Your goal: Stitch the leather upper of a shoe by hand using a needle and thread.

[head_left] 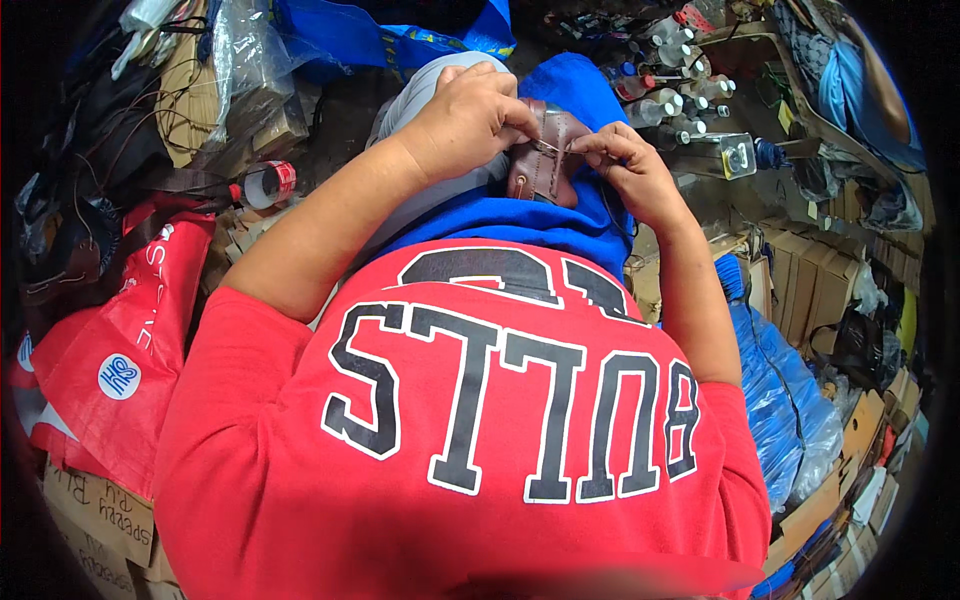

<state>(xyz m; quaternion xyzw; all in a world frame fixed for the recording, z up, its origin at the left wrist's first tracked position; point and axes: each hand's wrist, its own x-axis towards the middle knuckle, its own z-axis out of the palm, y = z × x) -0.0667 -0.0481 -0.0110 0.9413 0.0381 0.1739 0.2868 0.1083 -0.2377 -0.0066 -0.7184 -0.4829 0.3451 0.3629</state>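
A brown leather shoe piece (pixel 549 182), with pale stitching along its edges and a metal eyelet, rests on my lap over blue cloth. My left hand (pixel 468 112) is closed at its upper left edge, thumb and fingertips pinched against the leather. On the other side my right hand (pixel 632 168) pinches a thin pale strand that looks like thread and runs to the seam in the middle of the piece. Whether a needle is on it is too small to tell. The piece's underside is hidden.
Several clear bottles (pixel 675 75) stand at the far right, near a clear square container (pixel 738 157). A red bag (pixel 120 345) lies on the left beside a bottle with a red label (pixel 268 184). Cardboard (pixel 815 285) and blue plastic wrapping (pixel 765 365) crowd the right.
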